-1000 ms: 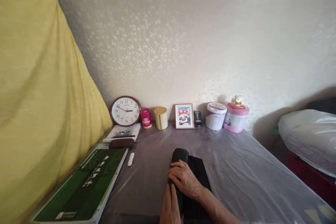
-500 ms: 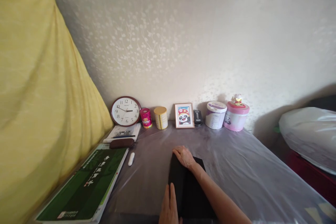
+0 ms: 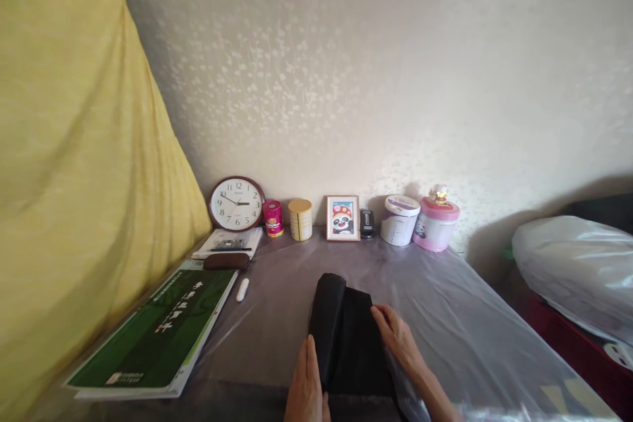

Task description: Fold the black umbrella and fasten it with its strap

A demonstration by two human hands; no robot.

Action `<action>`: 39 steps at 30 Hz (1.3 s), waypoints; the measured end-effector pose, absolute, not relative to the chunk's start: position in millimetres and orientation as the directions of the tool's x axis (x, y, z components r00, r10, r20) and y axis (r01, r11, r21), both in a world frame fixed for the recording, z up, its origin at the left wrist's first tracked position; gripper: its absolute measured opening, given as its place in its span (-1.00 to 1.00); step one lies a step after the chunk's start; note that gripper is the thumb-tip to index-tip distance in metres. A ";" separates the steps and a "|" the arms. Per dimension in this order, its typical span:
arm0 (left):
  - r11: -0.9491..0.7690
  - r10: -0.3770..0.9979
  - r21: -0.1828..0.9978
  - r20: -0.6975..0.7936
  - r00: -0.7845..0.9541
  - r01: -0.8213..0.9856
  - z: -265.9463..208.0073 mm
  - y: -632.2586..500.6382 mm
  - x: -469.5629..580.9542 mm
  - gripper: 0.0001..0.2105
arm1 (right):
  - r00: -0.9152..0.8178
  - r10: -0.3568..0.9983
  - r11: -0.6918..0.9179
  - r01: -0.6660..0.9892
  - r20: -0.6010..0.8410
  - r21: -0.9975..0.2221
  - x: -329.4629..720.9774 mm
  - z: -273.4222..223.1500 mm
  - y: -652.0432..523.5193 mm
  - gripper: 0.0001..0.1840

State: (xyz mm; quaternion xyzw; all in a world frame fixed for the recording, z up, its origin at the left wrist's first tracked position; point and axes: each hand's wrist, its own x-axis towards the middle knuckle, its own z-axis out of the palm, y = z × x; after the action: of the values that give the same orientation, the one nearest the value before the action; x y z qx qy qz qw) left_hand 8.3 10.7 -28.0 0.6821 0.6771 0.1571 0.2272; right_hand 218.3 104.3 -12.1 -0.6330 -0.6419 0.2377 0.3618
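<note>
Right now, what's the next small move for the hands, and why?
I'd probably fold the flat black flap toward the thick black roll: the right hand is at the flap's outer edge, and the left hand rests against the roll's outer side, likely steadying it.

Round clock (image 3: 237, 204) beside a pink tin (image 3: 273, 219)

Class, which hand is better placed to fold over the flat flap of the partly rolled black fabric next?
Probably the right hand: it touches the right edge of the flat black fabric flap, while the left hand rests against the rolled black fabric section, opposite.
</note>
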 end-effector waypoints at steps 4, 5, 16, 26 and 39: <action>0.003 0.998 0.547 -0.049 0.028 0.837 -31.6 7.9 7.3 -0.23 | 0.070 0.985 0.076 0.631 0.155 -0.772 205.3 -13.8 88.3 -0.58; -0.003 0.999 0.551 -0.044 0.032 0.835 -32.6 7.8 6.9 -0.22 | 0.066 0.986 0.076 0.634 0.152 -0.770 203.1 -13.4 88.3 -0.57; 0.018 0.990 0.512 -0.127 0.055 0.859 -31.1 13.6 5.3 -0.13 | -0.033 0.994 0.109 0.467 0.106 -0.878 162.1 19.5 111.6 -0.57; 0.004 0.996 0.512 -0.079 0.042 0.859 -45.4 17.2 4.3 -0.19 | -0.080 0.997 0.043 0.478 0.005 -0.877 105.5 9.4 129.8 -0.61; 0.035 0.992 0.555 -0.120 0.038 0.831 -50.7 10.7 -9.7 -0.27 | -0.360 0.933 0.207 0.516 0.009 -0.831 92.5 18.3 120.8 -0.83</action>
State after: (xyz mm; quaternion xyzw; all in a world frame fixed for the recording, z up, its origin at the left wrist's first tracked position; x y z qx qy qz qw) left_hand -9.7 10.7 -50.7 0.6757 0.6747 0.1609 0.2498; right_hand 92.5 120.8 18.3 -0.4970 -0.7286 0.3864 0.2698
